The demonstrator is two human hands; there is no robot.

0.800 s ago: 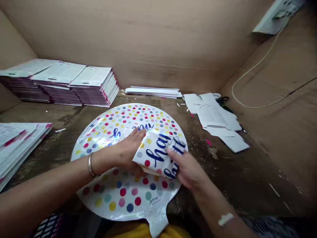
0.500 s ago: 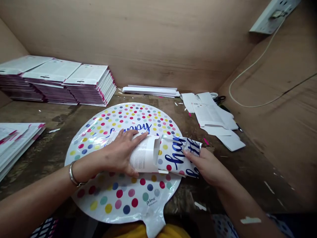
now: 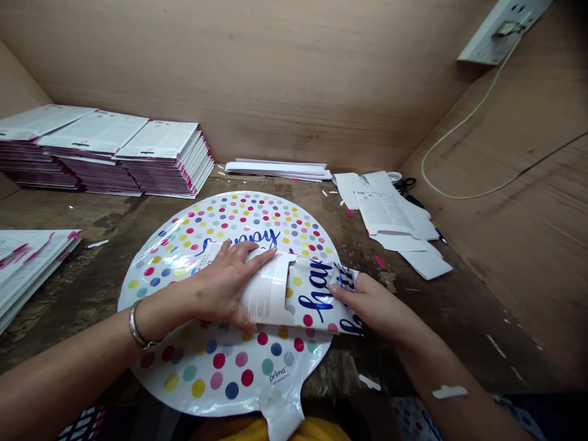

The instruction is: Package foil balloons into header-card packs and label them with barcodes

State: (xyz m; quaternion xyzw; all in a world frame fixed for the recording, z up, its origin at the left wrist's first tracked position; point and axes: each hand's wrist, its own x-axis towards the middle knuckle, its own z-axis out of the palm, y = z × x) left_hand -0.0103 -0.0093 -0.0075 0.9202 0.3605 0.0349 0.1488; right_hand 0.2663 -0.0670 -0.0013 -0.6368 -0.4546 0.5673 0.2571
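Left fingers (image 3: 260, 261) wide apart across a white envelope (image 3: 266, 294) — right fingers (image 3: 345, 296) tight on folded dotted foil (image 3: 307, 301) partly inside.

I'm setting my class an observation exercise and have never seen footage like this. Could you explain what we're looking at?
There is no machine here: a person works bare-handed, filmed by a camera worn on the head, looking forward and down. The left hand lies spread over a white printed sleeve. The right hand grips a folded dotted foil piece, partly inside the sleeve's open end. Beneath is a large, flat dotted balloon on the table. Packet stacks stand back left; loose white papers lie right.
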